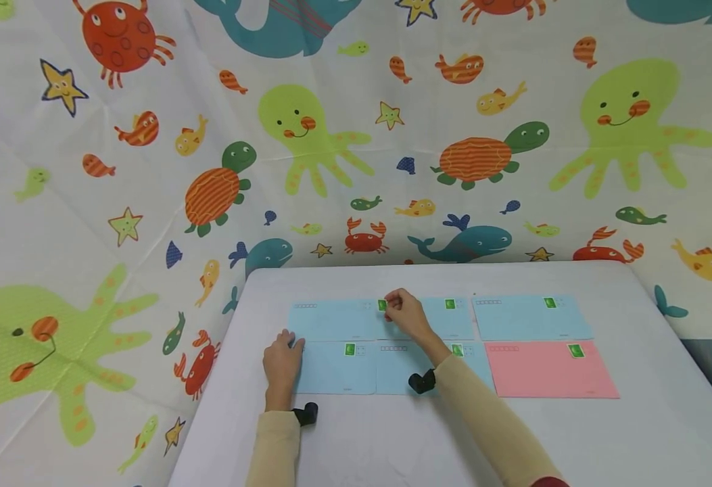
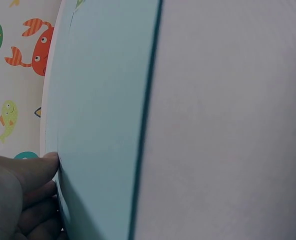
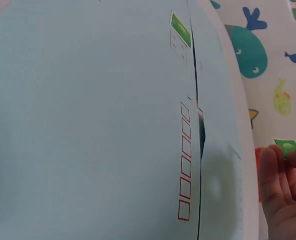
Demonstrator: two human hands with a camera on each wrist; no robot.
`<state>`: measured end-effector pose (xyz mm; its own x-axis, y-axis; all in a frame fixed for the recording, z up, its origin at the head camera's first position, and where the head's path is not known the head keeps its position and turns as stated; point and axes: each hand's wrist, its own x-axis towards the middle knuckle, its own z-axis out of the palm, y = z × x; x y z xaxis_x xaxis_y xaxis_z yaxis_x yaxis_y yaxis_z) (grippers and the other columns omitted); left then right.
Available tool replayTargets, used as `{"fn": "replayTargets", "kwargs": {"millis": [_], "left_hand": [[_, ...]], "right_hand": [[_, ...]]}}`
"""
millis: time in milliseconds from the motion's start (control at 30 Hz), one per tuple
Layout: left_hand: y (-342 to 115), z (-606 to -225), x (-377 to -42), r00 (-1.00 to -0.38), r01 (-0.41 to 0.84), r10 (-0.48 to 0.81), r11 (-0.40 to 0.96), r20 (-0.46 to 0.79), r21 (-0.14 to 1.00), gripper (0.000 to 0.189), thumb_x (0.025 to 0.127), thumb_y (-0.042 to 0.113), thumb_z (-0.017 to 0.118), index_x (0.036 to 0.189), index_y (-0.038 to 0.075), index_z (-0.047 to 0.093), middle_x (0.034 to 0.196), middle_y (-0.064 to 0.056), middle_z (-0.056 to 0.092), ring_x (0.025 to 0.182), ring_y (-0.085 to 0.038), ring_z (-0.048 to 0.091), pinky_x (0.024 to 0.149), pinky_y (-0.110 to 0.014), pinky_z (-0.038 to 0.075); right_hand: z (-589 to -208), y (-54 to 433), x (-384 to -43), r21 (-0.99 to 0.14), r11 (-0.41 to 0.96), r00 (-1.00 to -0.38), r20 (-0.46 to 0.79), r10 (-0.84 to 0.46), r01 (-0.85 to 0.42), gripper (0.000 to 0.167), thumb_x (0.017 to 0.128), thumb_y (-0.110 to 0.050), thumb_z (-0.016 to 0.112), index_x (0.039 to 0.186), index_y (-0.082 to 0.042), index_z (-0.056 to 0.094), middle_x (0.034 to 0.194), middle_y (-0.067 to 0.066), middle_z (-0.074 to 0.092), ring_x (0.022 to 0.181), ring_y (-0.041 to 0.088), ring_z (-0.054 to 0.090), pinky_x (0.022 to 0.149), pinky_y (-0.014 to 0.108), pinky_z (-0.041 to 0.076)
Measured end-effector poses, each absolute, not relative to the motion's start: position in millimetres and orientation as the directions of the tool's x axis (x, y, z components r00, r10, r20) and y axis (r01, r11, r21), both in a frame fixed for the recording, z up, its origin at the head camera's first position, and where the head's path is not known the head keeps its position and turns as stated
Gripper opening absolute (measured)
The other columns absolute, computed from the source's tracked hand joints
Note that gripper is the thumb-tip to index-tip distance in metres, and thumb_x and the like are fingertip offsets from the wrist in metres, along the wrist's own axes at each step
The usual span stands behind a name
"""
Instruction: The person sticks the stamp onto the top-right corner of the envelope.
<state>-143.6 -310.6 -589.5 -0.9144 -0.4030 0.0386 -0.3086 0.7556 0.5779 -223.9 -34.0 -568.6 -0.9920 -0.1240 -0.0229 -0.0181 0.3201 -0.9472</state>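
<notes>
A small green stamp (image 1: 383, 305) is pinched between the thumb and fingers of my right hand (image 1: 407, 314). In the head view it overlaps the right part of the upper left blue envelope (image 1: 331, 321); the right wrist view shows the stamp (image 3: 286, 146) at the fingertips. My left hand (image 1: 281, 365) rests at the left edge of the blue envelopes, where the upper left one meets the lower left envelope (image 1: 334, 375). Its thumb (image 2: 35, 167) touches the envelope edge in the left wrist view, with the other fingers loosely bent below.
More blue envelopes with green stamps lie in two rows, among them the upper right envelope (image 1: 526, 321). A pink envelope (image 1: 553, 372) bearing a stamp (image 1: 576, 350) lies at lower right. The white table (image 1: 356, 446) stands before a sea-animal patterned cloth (image 1: 331, 223).
</notes>
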Motion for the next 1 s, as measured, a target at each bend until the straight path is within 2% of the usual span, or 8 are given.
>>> {"fn": "replayTargets", "kwargs": {"millis": [233,533,767,1000], "left_hand": [[-310,-590,-145,-0.909,-0.315,-0.416,0.747,0.041,0.586,0.041,0.095,0.019,0.067,0.127,-0.007,0.064,0.141,-0.027,0.054,0.135,-0.045,0.05,0.11,-0.056,0.043],[-311,-592,-140,-0.906,-0.337,-0.424,0.736,0.013,0.587,0.041,0.096,0.018,0.065,0.129,-0.007,0.063,0.142,-0.027,0.053,0.136,-0.044,0.048,0.111,-0.056,0.041],[-311,-592,-141,-0.906,-0.328,-0.423,0.738,0.025,0.59,0.04,0.096,0.017,0.066,0.128,-0.007,0.063,0.141,-0.026,0.054,0.136,-0.043,0.049,0.111,-0.055,0.042],[-308,-588,-142,-0.906,-0.318,-0.422,0.734,0.035,0.6,0.041,0.095,0.019,0.067,0.128,-0.006,0.064,0.141,-0.025,0.055,0.136,-0.042,0.05,0.111,-0.053,0.043]], "right_hand": [[-574,-47,-226,-0.946,0.324,-0.99,-0.028,-0.139,-0.019,0.018,0.092,-0.002,0.057,0.108,0.0,0.064,0.087,0.011,0.067,0.071,0.014,0.069,0.066,0.027,0.059],[-586,-61,-223,-0.953,0.301,-0.991,-0.036,-0.132,-0.006,0.017,0.097,-0.004,0.054,0.114,-0.002,0.054,0.088,0.012,0.065,0.073,0.023,0.072,0.069,0.031,0.06],[-594,-66,-226,-0.94,0.34,-0.991,-0.046,-0.124,0.001,0.011,0.095,-0.005,0.054,0.105,-0.006,0.055,0.082,0.007,0.06,0.068,0.014,0.069,0.068,0.028,0.056],[-595,-72,-229,-0.94,0.342,-0.989,-0.046,-0.142,-0.005,0.011,0.097,-0.007,0.054,0.107,-0.003,0.058,0.085,0.009,0.062,0.066,0.014,0.067,0.063,0.026,0.057]]}}
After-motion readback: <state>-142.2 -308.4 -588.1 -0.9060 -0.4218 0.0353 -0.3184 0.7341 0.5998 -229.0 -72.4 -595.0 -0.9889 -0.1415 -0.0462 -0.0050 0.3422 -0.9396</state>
